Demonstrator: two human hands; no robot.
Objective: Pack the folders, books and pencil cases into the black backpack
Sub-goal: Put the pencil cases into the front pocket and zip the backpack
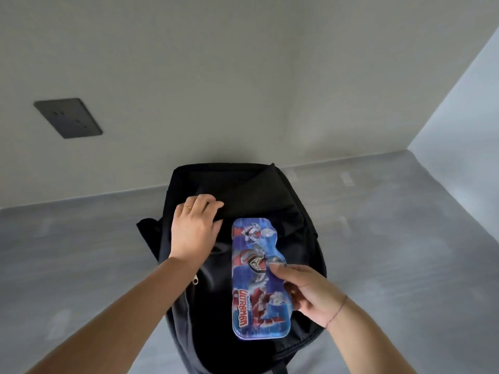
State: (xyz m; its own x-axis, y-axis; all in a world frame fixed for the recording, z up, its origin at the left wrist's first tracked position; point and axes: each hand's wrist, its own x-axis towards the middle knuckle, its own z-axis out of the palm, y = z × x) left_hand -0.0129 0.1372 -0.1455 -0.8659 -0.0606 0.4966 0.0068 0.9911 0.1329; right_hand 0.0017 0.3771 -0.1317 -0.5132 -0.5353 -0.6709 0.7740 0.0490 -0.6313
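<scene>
Left hand (195, 225) resting on the upper part of the black backpack (243, 190), fingers curled over a fold of the dark fabric near the opening, with a thin ring on one finger. Closed around that fold, as far as can be seen. Right hand (305, 290) gripping the blue pencil case (258, 273) at its right edge, thumb on the printed lid, other fingers hidden underneath. Case held flat and lengthwise above the backpack, far end pointing toward the opening, just right of the left hand and not touching it. Printed lid facing up, with a red and silver figure and the word ULTRAMAN. Thin red string around the right wrist. Backpack lying on the grey desk (405, 238), beneath both hands, its top end against the pale wall (243, 76). Metal zipper pull (195, 279) visible just under the left forearm. Dark socket plate (68, 117) on the wall, well apart to the upper left of the left hand. Inside of the backpack too dark to tell any content.
</scene>
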